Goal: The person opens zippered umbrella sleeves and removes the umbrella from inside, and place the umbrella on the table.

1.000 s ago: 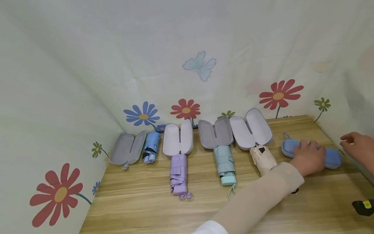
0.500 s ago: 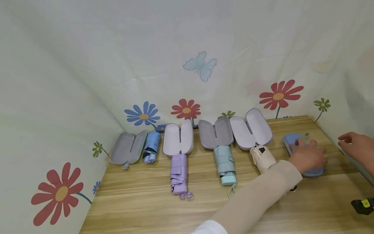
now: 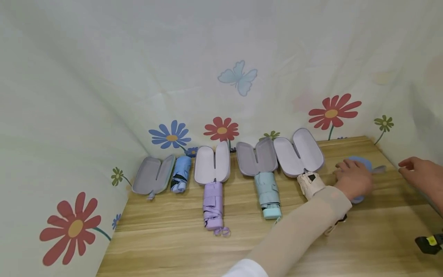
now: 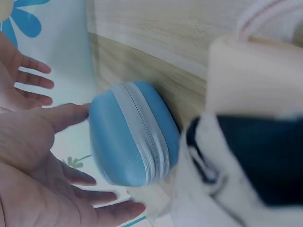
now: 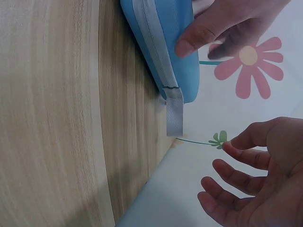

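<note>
A blue zipped case (image 3: 361,161) lies on the right part of the table, partly covered by my left hand (image 3: 354,181). The left wrist view shows that hand's thumb touching the case (image 4: 116,142) while its fingers spread out fairly straight along the other side. From the right wrist view, the thumb rests on the blue shell near the grey pull tab (image 5: 174,116). My right hand (image 3: 420,173) hovers apart at the far right, fingers loosely bent, holding nothing. Beside my left sleeve lies a folded beige umbrella (image 3: 309,184), partly hidden by the forearm.
Opened cases line the back: grey (image 3: 147,177), white (image 3: 205,167), grey (image 3: 247,159), white (image 3: 306,148). Folded umbrellas lie by them: blue (image 3: 181,171), purple (image 3: 212,204), mint (image 3: 267,192). A flowered curtain (image 3: 194,77) borders the wooden table (image 3: 166,246). A black-yellow object (image 3: 429,242) sits right.
The blue case has turned under my left hand, its tab swinging from the far left side to the right. My left hand has shifted slightly left. The right hand stays nearly still.
</note>
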